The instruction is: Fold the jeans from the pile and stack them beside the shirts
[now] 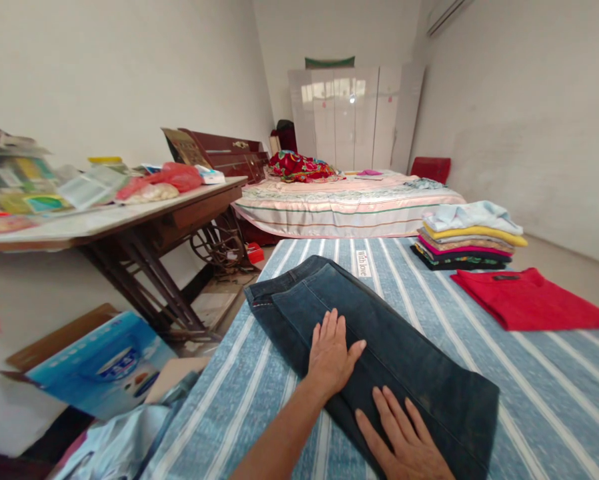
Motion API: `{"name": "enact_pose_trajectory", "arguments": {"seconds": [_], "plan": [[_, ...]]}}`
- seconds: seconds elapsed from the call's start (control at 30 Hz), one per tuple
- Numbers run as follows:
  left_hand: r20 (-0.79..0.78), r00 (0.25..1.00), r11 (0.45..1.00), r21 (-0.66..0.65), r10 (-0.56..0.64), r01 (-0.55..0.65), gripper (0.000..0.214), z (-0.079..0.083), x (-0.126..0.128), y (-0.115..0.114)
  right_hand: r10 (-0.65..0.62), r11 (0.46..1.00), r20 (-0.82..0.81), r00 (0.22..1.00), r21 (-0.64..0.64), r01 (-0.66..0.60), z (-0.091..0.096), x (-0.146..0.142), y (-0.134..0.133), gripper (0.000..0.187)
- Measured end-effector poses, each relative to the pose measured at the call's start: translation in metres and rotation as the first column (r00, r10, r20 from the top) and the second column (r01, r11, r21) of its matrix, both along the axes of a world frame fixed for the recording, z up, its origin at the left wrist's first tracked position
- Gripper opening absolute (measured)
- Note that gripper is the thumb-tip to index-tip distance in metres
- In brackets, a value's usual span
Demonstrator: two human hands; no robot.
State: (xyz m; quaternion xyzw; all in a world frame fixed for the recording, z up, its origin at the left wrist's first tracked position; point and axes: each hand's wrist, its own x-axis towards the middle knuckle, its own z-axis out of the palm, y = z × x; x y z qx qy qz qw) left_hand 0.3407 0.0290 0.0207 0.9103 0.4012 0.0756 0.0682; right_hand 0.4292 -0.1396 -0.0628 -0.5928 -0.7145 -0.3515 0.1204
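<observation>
Jeans [399, 327] look folded lengthwise, not yet crosswise, beneath the flat, spread left hand [330, 360] and right hand [404, 440]; stacked clothes [468, 241] look done.

Between my left hand [332, 357] and my right hand [407, 437], both resting on the folded jeans [409, 353], a slim gap runs; left of the jeans I have bare striped cloth [214, 413] to slide across, up to its edge, where the blue box [99, 367] and side table [94, 225] crowd in beyond; rightward, a lane passes between jeans and red shirt [534, 300]; past that shirt, the clothes stack [467, 240] blocks a low reach.
</observation>
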Motion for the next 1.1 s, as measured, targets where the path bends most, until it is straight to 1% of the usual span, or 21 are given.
{"name": "enact_pose_trajectory", "arguments": {"seconds": [0.1,0.2,0.3,0.43,0.5,0.57,0.67,0.73,0.8,0.87,0.97,1.03,1.1], "plan": [[-0.022,0.999,0.997,0.077,0.031,-0.029,0.075,-0.012,0.007,0.005,-0.010,0.999,0.013,1.000,0.034,0.009,0.002,-0.001,0.001,0.049],[-0.030,0.999,0.991,0.131,0.020,-0.016,0.081,-0.024,0.008,0.010,-0.009,0.999,0.032,0.999,0.033,0.008,0.003,-0.001,0.002,0.047],[-0.047,0.999,0.989,0.147,0.014,-0.007,0.082,-0.028,0.007,0.012,-0.018,1.000,0.034,0.999,0.027,0.017,0.006,-0.001,0.002,0.047],[-0.050,0.998,0.983,0.182,0.027,-0.017,0.079,-0.023,0.008,0.006,-0.006,1.000,0.000,1.000,0.006,0.005,0.007,-0.001,0.000,0.049],[-0.042,0.998,0.973,0.228,0.044,-0.033,0.077,-0.017,0.009,0.004,-0.005,1.000,-0.033,0.999,-0.002,0.005,0.006,-0.001,-0.001,0.053],[-0.036,0.997,0.964,0.260,0.072,-0.060,0.076,-0.009,0.008,0.009,-0.003,1.000,-0.064,0.998,-0.022,0.001,0.004,-0.002,-0.002,0.057],[-0.041,0.984,0.957,0.245,0.173,-0.158,0.079,-0.003,0.002,0.028,0.006,0.999,-0.101,0.995,-0.046,-0.010,0.003,-0.002,-0.004,0.063],[-0.061,0.965,0.950,0.205,0.255,-0.238,0.082,-0.004,-0.004,0.043,0.008,0.998,-0.100,0.995,-0.057,-0.014,0.001,-0.001,-0.004,0.062],[-0.085,0.952,0.946,0.170,0.295,-0.278,0.084,-0.009,-0.011,0.056,0.010,0.997,-0.081,0.997,-0.076,-0.016,0.000,-0.001,-0.005,0.058],[-0.087,0.952,0.948,0.161,0.292,-0.276,0.085,-0.015,-0.015,0.061,0.011,0.996,-0.101,0.995,-0.091,-0.020,-0.002,0.000,-0.006,0.057],[-0.074,0.961,0.954,0.163,0.265,-0.250,0.083,-0.020,-0.017,0.061,0.024,0.992,-0.167,0.986,-0.121,-0.044,-0.004,0.000,-0.008,0.065],[-0.084,0.962,0.958,0.146,0.260,-0.247,0.083,-0.019,-0.016,0.059,0.033,0.991,-0.184,0.982,-0.125,-0.057,-0.003,-0.001,-0.008,0.071],[-0.106,0.959,0.961,0.110,0.264,-0.253,0.083,-0.014,-0.015,0.058,0.035,0.992,-0.180,0.983,-0.116,-0.057,0.000,-0.002,-0.009,0.075]]}}
